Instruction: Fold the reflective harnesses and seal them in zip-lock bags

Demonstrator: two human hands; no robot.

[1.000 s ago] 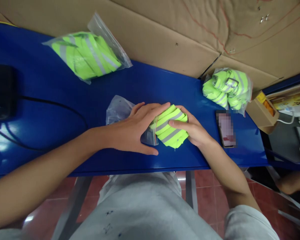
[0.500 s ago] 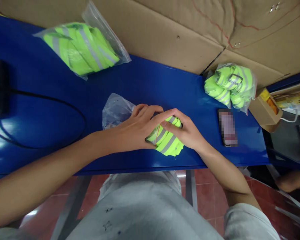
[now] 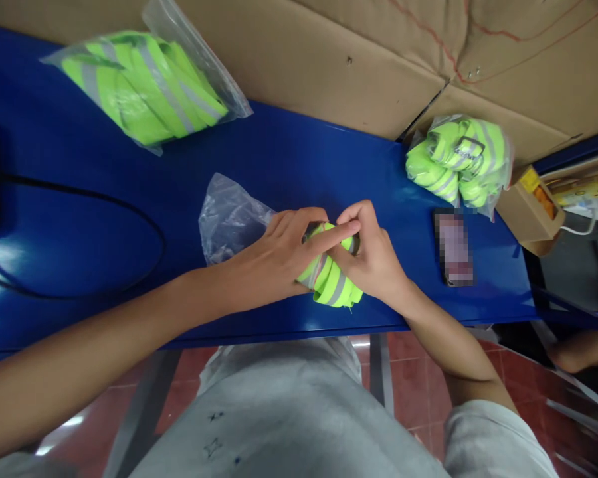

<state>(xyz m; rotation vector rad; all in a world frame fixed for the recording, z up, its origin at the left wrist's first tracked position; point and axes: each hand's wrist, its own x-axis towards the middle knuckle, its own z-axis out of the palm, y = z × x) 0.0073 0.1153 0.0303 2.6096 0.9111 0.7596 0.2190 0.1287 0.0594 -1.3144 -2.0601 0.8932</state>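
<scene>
Near the front edge of the blue table [image 3: 289,159], a yellow-green reflective bundle [image 3: 336,285] with grey stripes lies between both hands. My left hand [image 3: 292,249] wraps over its left side, one finger reaching across the top to my right hand. The fingers of my right hand [image 3: 371,255] are bent against the bundle's upper right part, thumb on top of it. A clear plastic bag [image 3: 229,216] spreads out to the left from under my left hand; the bag's mouth is hidden by the hands.
At the back left lies a clear bag of reflective material [image 3: 144,86]. Another bag of rolled bundles [image 3: 461,156] is at the back right, beside a small cardboard box [image 3: 525,222]. A phone [image 3: 453,249] lies right. A black cable [image 3: 84,192] curves at left.
My left index finger has stretched over the bundle to my right hand. My right fingers have curled up and lifted slightly. The view has shifted a little.
</scene>
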